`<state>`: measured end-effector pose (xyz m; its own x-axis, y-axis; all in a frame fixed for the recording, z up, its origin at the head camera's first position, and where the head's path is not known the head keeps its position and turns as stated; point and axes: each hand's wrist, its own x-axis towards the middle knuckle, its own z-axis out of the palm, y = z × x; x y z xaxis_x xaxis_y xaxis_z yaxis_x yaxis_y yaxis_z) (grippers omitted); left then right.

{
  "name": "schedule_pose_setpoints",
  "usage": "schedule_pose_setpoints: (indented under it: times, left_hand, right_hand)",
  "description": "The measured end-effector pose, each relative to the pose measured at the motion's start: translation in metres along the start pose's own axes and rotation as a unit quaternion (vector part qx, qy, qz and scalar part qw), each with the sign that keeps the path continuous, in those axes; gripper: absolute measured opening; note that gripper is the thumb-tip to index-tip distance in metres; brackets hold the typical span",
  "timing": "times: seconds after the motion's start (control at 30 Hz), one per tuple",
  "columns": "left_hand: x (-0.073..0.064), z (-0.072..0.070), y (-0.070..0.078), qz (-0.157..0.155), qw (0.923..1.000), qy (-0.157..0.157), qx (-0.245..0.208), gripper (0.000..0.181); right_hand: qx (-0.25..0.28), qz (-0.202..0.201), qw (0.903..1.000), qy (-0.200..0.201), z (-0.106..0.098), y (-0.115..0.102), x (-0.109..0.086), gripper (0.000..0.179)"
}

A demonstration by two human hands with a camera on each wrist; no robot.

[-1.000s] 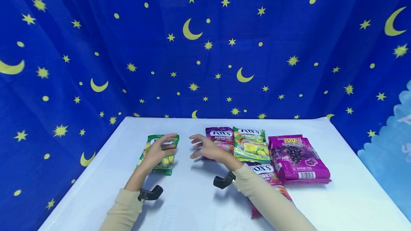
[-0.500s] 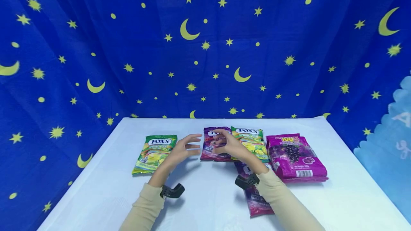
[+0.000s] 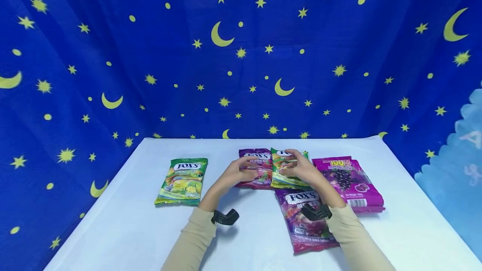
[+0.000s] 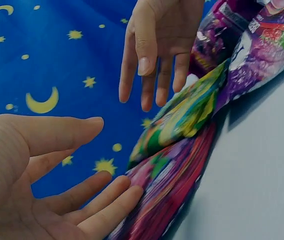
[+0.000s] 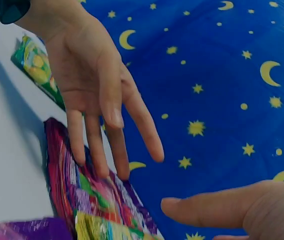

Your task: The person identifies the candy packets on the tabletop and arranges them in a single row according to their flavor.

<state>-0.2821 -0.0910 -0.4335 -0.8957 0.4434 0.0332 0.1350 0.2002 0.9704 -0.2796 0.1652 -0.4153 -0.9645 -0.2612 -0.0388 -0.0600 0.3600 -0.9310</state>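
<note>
My left hand (image 3: 236,173), fingers extended and slightly bent, hovers over the purple Fox's berries candy bag (image 3: 257,184) at the back middle. Beside it, my right hand (image 3: 303,170) is held over the green Fox's spring tea bag (image 3: 279,182), covering part of its front. Both palms face each other with nothing between the fingers, as the left wrist view shows with the left hand (image 4: 77,185) and right hand (image 4: 159,50). A second purple Fox's berries bag (image 3: 303,231) lies nearer, below the right wrist.
Another green spring tea bag (image 3: 180,183) lies alone on the left of the white table (image 3: 124,229). At the right sits a larger magenta grape candy bag (image 3: 348,183). A blue curtain (image 3: 169,53) with moons and stars rises behind the table.
Both hands have moved to the right, the left away from the lone green bag and the right from the back berries bag to the spring tea bag. The bags stay put.
</note>
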Motion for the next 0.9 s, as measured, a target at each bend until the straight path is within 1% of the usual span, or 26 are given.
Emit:
schedule_pose_setpoints:
  times: [0.07,0.17,0.27,0.4,0.53,0.63,0.77,0.9]
  left_hand:
    - [0.008,0.006,-0.002,0.001,0.9999,-0.008,-0.011,0.055]
    - [0.018,0.015,-0.005,-0.006,0.9990,-0.014,-0.043,0.055]
    - [0.026,0.022,-0.004,-0.027,0.9970,-0.004,-0.073,0.056]
    - [0.038,0.030,0.001,-0.060,0.9943,0.009,-0.087,0.057]
    - [0.046,0.034,0.005,-0.085,0.9924,0.000,-0.089,0.059]
    - [0.050,0.037,0.006,-0.098,0.9919,-0.005,-0.081,0.060]
    - [0.053,0.039,0.006,-0.104,0.9914,-0.009,-0.079,0.061]
    - [0.054,0.040,0.007,-0.109,0.9897,-0.014,-0.091,0.060]
  right_hand:
    - [-0.015,0.010,0.9998,0.010,-0.004,0.003,-0.002,0.082]
    - [-0.041,0.019,0.9984,0.033,-0.009,0.008,-0.006,0.082]
    - [-0.059,0.024,0.9968,0.048,-0.014,0.012,-0.007,0.083]
    - [-0.085,0.025,0.9943,0.060,-0.015,0.014,-0.006,0.084]
    - [-0.147,0.016,0.9853,0.085,-0.012,0.015,-0.002,0.083]
    - [-0.191,0.025,0.9761,0.101,-0.008,0.015,-0.001,0.082]
    - [-0.220,0.047,0.9681,0.111,-0.004,0.014,0.000,0.082]
    - [-0.235,0.070,0.9626,0.115,-0.003,0.012,0.001,0.077]
